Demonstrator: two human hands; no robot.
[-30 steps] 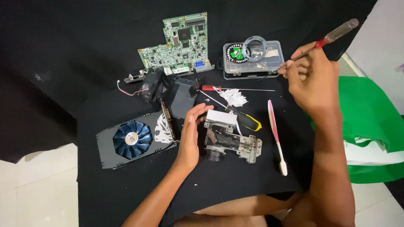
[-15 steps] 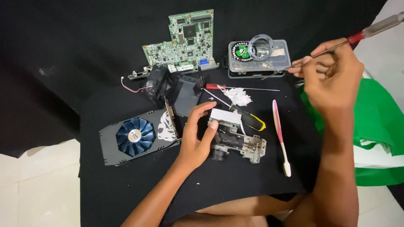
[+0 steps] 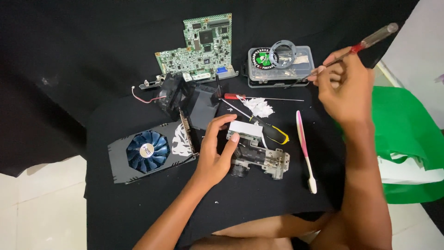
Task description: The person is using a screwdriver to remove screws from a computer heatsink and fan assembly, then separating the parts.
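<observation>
On the cloth (image 3: 69, 69), the circuit board (image 3: 196, 46) lies at the back, the box (image 3: 303, 69) to its right. The graphics card (image 3: 148, 150) lies left of the metal module (image 3: 259, 155), the toothbrush (image 3: 305, 150) right of it.

Bare black cloth (image 3: 69, 55) lies open across the far left and along the near edge below the graphics card (image 3: 150, 150), wide enough for a hand to pass. The middle is crowded: the metal assembly (image 3: 261, 157), yellow-handled screwdriver (image 3: 273, 132), red-handled screwdriver (image 3: 259, 97) and black fan housing (image 3: 194, 104) sit close together, some apparently touching. A narrow lane runs between the assembly and the pink toothbrush (image 3: 305, 150). The circuit board (image 3: 199, 51) and clear parts box (image 3: 280, 65) block the far side.
</observation>
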